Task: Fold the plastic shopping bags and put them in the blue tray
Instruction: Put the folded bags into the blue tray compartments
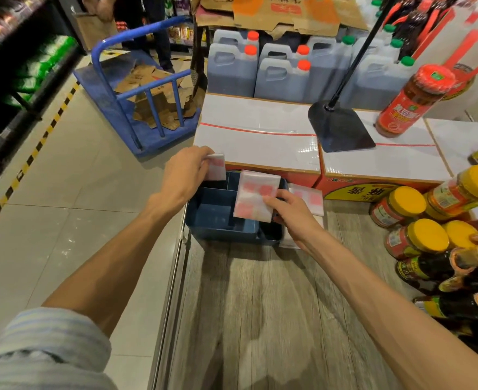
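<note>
A blue tray with several compartments sits at the far end of a wooden counter. My left hand holds a small folded white-and-red plastic bag over the tray's back left corner. My right hand pinches a larger folded white-and-red bag by its lower right corner, above the tray's middle. Just right of the tray, another folded bag lies on the counter.
White-topped cartons stand just behind the tray, with a black stand base and a red jar on them. Yellow-lidded jars and bottles crowd the counter's right side. A blue cart with cardboard stands on the floor at left.
</note>
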